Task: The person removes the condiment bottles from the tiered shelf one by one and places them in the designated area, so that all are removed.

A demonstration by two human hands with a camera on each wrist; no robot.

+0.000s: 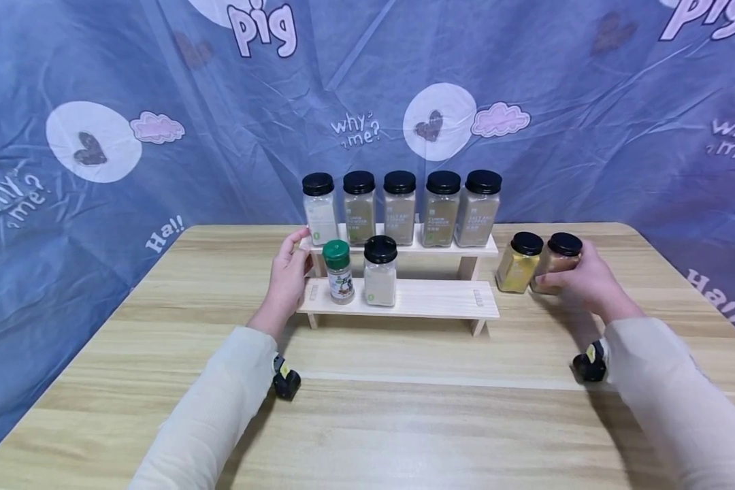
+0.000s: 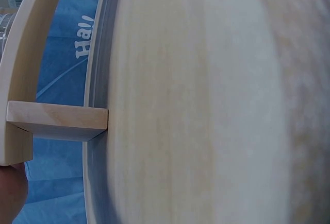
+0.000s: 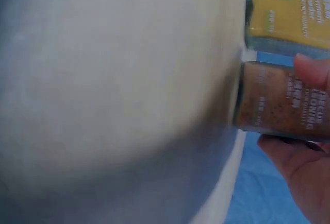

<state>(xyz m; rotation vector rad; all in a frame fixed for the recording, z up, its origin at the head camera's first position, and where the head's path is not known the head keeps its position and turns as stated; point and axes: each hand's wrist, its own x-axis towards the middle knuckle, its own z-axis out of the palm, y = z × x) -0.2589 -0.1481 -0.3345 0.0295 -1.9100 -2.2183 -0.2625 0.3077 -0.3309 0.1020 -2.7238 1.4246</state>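
My left hand (image 1: 286, 279) grips the left end of a two-step wooden spice rack (image 1: 435, 299), fingers at the upper shelf. In the left wrist view part of that hand (image 2: 11, 193) shows below the rack's end (image 2: 23, 147). My right hand (image 1: 588, 282) holds a black-lidded jar of brown seasoning (image 1: 549, 265), thumb across its front. Close on its left stands a jar of yellow turmeric powder (image 1: 517, 269). In the right wrist view the brown jar (image 3: 278, 98) is between thumb and fingers, its base right at the tabletop.
Several black-lidded spice jars (image 1: 399, 211) line the upper shelf. On the lower shelf are a small green-capped shaker (image 1: 341, 279) and a black-lidded jar of pale powder (image 1: 380, 279). A blue printed cloth (image 1: 251, 136) hangs behind the wooden table (image 1: 404, 408).
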